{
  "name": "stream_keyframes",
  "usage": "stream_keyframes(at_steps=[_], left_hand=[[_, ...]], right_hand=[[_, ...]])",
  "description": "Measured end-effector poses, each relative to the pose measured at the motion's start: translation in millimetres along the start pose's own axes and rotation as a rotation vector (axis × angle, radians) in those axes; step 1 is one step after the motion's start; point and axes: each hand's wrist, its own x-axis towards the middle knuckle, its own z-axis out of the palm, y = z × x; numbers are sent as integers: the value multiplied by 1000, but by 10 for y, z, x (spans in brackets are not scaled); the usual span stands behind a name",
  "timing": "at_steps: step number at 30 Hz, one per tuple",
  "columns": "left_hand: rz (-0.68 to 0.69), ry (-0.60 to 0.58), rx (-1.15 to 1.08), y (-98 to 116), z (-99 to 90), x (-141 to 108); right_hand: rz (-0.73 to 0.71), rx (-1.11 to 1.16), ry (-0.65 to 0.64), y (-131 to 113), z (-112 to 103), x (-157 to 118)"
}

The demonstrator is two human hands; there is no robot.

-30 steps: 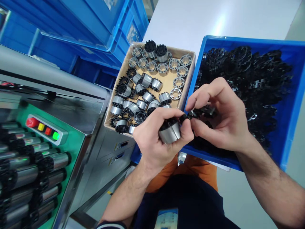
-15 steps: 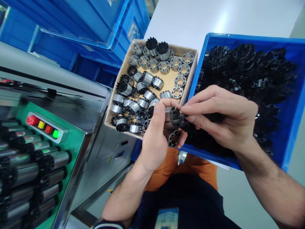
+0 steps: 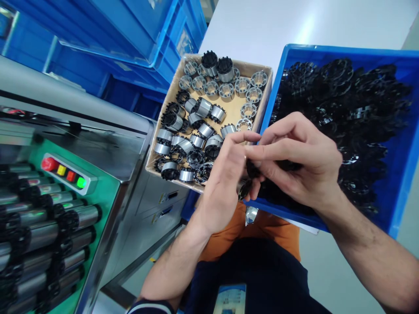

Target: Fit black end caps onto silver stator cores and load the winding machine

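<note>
My left hand is curled round slotted metal cores, which its palm and fingers now mostly hide. A dark ring end of one shows below the palm. Thumb and forefinger of my right hand pinch a black plastic end cap against the parts in the left hand, and the fingertips of both hands meet there. Beside them, the cardboard box holds bare metal cores standing on end and several cores with black caps, many lying on their sides.
At the right, a blue bin is filled with black plastic end caps. A machine with a green panel, lit buttons and rows of metal cylinders stands at left. Blue crates are stacked behind; a white table lies beyond.
My left hand has turned, its palm and thumb now covering the metal cores that showed before. The right hand has shifted slightly left, pressing closer to it. The view has moved a little.
</note>
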Motion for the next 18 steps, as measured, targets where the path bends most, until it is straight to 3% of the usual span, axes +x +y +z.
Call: stream_keyframes(at_steps=[3,6,9,12,14,16,18], left_hand=[[67,-34,112,71,-77,31],[204,113,335,250,-352,215],[282,274,554,452,-755,536],[175,202,772,597,-1013,786],[195,151,966,659,-1014,807],[265,183,1127,695,-920,714],[331,242,1120,689,-812,562]], right_hand=[[47,-56,-47,52,-117,31],[264,-274,-101,210,-378,72],[568,-663,-395,375,-590,82],[747,-868,-714,420,-609,92],[746,-887,-820,391,-563,111],[694,-865,-869,359,-539,128],[645,-816,-878,344,-565,134]])
